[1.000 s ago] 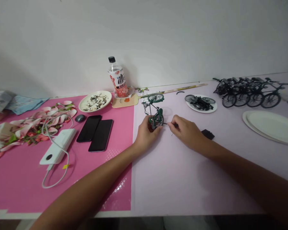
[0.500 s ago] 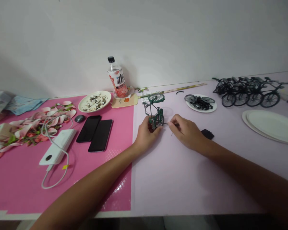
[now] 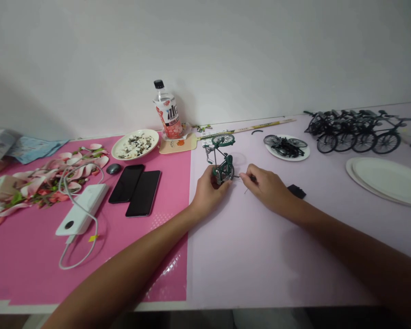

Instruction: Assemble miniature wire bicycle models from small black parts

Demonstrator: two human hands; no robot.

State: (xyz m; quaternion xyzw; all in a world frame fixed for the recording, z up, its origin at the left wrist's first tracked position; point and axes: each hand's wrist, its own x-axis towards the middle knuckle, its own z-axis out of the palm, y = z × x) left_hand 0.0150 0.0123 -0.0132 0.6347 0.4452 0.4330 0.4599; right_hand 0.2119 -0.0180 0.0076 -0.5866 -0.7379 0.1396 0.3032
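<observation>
Left hand [image 3: 207, 189] holds toy bicycle [image 3: 222, 161] — bottle label [image 3: 170, 117] illegible.

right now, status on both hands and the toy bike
Left hand grips toy bike. Right hand pinches thin tool at its wheel. Black piece beside right wrist.

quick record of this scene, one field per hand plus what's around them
left hand: grips green model bicycle at its lower end
right hand: pinches thin tool pointed at the bicycle
surface: lilac mat
nearby: plate of black parts, row of model bicycles, two phones
</observation>
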